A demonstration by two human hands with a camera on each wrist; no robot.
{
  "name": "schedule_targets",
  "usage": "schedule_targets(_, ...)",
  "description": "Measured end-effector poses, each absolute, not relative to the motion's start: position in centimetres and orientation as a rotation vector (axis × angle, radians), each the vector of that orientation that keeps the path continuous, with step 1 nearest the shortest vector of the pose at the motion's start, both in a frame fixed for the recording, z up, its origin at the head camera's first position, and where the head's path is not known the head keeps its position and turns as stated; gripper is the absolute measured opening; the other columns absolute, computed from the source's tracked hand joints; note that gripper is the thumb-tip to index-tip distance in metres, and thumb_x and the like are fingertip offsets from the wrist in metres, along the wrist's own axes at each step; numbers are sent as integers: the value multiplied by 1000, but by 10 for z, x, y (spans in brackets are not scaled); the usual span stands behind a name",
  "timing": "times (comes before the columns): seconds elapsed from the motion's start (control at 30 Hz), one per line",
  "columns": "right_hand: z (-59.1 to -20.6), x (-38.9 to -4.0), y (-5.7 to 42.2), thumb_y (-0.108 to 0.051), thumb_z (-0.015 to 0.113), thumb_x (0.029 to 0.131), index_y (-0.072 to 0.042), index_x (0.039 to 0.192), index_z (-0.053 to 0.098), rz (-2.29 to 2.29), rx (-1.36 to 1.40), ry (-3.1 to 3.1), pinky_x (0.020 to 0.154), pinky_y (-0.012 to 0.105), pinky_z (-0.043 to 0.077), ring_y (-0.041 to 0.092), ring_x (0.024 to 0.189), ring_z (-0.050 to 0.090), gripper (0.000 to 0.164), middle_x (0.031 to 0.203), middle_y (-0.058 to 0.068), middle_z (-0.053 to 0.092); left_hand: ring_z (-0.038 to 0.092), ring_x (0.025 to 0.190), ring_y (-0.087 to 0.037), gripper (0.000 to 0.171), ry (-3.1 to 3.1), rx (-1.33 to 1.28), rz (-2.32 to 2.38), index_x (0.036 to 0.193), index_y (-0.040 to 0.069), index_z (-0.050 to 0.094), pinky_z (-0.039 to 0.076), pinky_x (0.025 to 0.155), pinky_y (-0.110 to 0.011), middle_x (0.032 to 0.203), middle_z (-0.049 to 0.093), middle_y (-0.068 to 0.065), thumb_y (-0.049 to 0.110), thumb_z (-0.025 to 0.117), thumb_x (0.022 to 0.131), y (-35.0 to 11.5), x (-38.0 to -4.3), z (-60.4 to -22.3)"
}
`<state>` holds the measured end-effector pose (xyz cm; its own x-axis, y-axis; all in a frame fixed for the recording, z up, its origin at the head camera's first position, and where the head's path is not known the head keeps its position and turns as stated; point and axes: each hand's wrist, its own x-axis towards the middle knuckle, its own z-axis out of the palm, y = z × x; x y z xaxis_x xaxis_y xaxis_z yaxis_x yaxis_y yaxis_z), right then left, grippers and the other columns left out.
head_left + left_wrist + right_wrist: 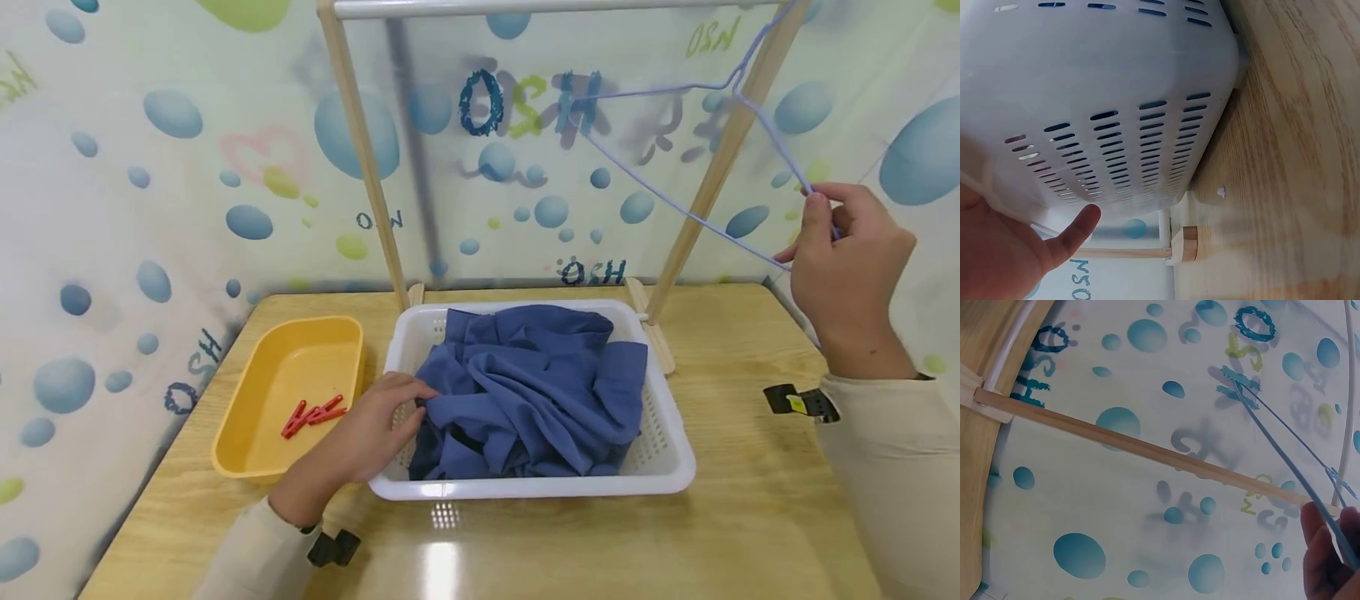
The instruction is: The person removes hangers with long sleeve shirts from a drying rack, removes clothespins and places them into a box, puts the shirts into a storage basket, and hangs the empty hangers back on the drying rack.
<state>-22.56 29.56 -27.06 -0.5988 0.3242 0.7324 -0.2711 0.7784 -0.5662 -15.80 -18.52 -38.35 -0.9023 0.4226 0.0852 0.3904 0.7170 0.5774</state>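
My right hand [855, 267] is raised at the right and grips one end of a lavender-blue clothes hanger [776, 140]. Its other end points left, and its hook runs up past the top edge of the head view, overlapping the rack's right post. In the right wrist view, fingers [1317, 550] curl round the hanger [1285, 456]. Lower left, my left hand [375, 425] reaches over the rim of a white basket [555, 487], fingertips at a crumpled blue cloth garment [540, 400]. The left wrist view shows the thumb [1072, 234] stretched out straight beside the slotted basket wall [1122, 75].
A wooden rack with a pale top bar [555, 8] stands behind the basket, its left post [367, 158] and right post [738, 158] on wooden feet. Left of the basket, a yellow tray [243, 392] holds several red clothespins [296, 421]. A patterned sheet hangs behind.
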Motion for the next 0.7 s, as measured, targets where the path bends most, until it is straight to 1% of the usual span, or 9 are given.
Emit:
schedule_targets(0.2, -271, -222, 294, -30, 48, 104, -5, 122, 69, 854, -57, -2097, 46, 7, 31, -23, 48, 44, 37, 60, -37, 44, 54, 125, -25, 22, 2844, 708, 963, 119, 15, 69, 45, 107, -50, 129, 64, -4, 15, 59, 99, -183, -158, -383)
schedule_targets(0.3, -274, -220, 293, -28, 49, 104, -3, 120, 70, 867, -33, -2094, 48, 6, 33, -22, 48, 44, 36, 59, -35, 44, 54, 125, -25, 22, 2837, 706, 959, 119, 16, 69, 45, 107, -50, 130, 64, -3, 16, 59, 99, -182, -159, -382)
schedule_targets(0.37, -275, -220, 292, -26, 50, 103, -4, 120, 70, 908, -24, -2085, 51, 3, 36, -20, 48, 46, 34, 59, -33, 47, 53, 125, -25, 22, 2831, 699, 957, 119, 16, 69, 45, 107, -50, 131, 63, -4, 17, 58, 100, -182, -160, -381)
schedule_targets(0.53, -284, -215, 292, -23, 53, 102, -11, 127, 66, 1071, -63, -2093, 55, 3, 46, -14, 49, 54, 31, 67, -25, 56, 53, 126, -25, 23, 2823, 694, 957, 120, 15, 69, 44, 108, -51, 131, 63, -4, 17, 57, 100, -182, -161, -381)
schedule_targets(0.7, -306, -206, 300, -24, 50, 103, -8, 134, 60, 1231, -144, -2103, 57, 8, 51, -8, 51, 61, 37, 78, -22, 63, 53, 127, -25, 23, 2821, 708, 968, 120, 16, 69, 44, 108, -51, 132, 63, -3, 19, 56, 101, -183, -162, -383)
